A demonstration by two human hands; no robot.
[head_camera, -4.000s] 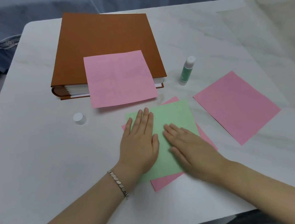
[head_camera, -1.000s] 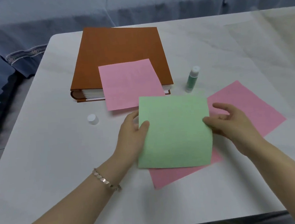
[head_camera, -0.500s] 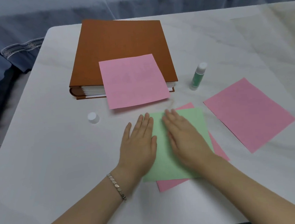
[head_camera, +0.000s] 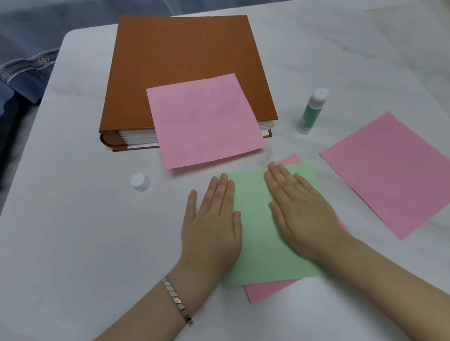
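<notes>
pressing green sheet (head_camera: 257, 221) flat under both hands, near middle of table (head_camera: 75, 236)

found left hand (head_camera: 212, 225) palm down, fingers straight and together, across the sheet's left edge and partly on the table; found right hand (head_camera: 300, 215) flat likewise on the sheet's right half; gripping nothing, only pressing; noted long axis running away from the person, far edge roughly square to the view; laid askew over a pink sheet (head_camera: 268, 290), pink corners showing at far right and near edge; bounded ahead by a second pink sheet (head_camera: 204, 121) overhanging a brown album (head_camera: 183, 66), at right by a third pink sheet (head_camera: 396, 173) near; glue stick (head_camera: 311, 112) upright, white cap (head_camera: 140, 182) well apart; open tabletop to the left and toward the near edge
</notes>
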